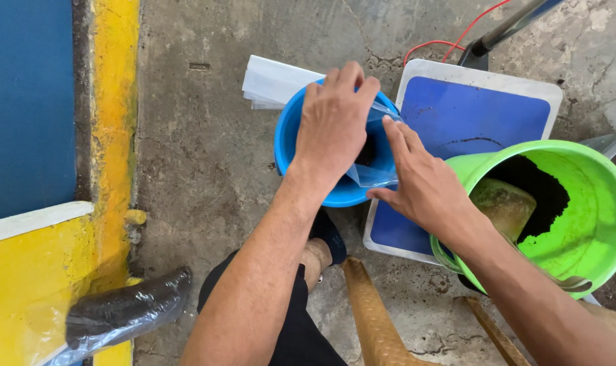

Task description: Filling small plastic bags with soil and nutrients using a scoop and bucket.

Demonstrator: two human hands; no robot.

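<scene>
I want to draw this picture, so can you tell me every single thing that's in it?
Small bucket: one, blue, on the concrete floor, under both hands.
Clear plastic bag: one, see-through, held over the blue bucket.
Large bucket: one, bright green, at right, with dark soil and a scoop inside.
Flat board: one, blue with white rim, under the buckets.
White sheets: a stack, behind the blue bucket.
Filled bag: one, dark and packed, lying lower left.
Red wire: one, top right.
Left hand: over the blue bucket, on the bag.
Right hand: fingers pinching the bag's edge.
</scene>
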